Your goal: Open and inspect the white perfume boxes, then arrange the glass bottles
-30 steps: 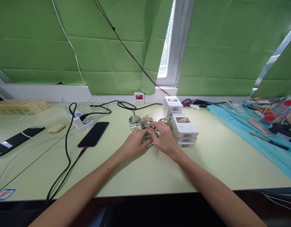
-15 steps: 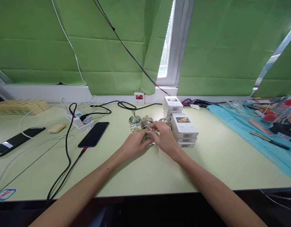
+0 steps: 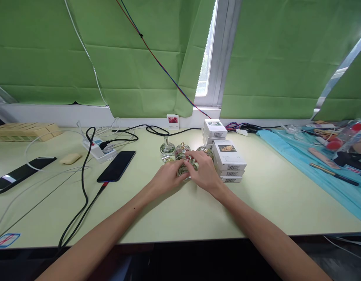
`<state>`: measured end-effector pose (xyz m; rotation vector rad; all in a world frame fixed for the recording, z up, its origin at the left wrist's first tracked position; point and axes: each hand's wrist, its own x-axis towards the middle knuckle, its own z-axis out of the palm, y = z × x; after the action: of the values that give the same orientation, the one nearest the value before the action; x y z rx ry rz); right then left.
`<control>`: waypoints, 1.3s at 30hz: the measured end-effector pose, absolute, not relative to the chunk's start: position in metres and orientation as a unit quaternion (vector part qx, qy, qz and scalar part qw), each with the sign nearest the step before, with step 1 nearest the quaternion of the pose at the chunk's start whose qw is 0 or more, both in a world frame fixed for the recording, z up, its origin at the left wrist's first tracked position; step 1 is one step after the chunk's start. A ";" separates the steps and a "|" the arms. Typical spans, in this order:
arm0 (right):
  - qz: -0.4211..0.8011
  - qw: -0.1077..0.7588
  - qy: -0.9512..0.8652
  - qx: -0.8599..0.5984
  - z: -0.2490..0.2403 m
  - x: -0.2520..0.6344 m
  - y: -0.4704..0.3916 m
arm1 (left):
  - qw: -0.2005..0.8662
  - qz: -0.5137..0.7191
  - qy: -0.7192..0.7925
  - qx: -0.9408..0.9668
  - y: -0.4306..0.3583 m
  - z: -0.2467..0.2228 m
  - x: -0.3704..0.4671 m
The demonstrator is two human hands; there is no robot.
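Note:
A small round glass perfume bottle (image 3: 184,171) stands on the table between my hands, partly covered by fingers. My left hand (image 3: 166,175) is closed around its left side. My right hand (image 3: 205,171) reaches from the right, fingers pinching at the bottle's top, where a bit of red shows. Behind them sit similar glass bottles: a left one (image 3: 167,149), a middle one (image 3: 182,151) with a gold-coloured top, and a right one (image 3: 206,150) partly hidden by my right hand. A small shiny piece (image 3: 167,159) lies by my left fingertips.
White boxes (image 3: 229,155) are stacked right of my hand, with another stack (image 3: 215,129) behind. A phone (image 3: 116,166) on a black cable and a power strip (image 3: 100,151) lie left. Blue sheeting (image 3: 303,166) with clutter covers the right side. A small picture box (image 3: 172,121) stands at the back.
Very little differs. My right fingers have shifted slightly at the top of the bottle; the left hand stays around it.

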<state>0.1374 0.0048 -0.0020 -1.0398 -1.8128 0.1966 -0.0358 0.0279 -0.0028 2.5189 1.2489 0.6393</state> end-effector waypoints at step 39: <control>0.098 0.493 -0.755 -0.420 0.001 0.141 0.008 | 0.136 0.226 0.425 0.866 0.027 -0.002 -0.037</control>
<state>0.1412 0.0081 0.0012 -1.0188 -1.8321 0.2366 -0.0375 0.0273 -0.0023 2.5080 1.2301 0.6549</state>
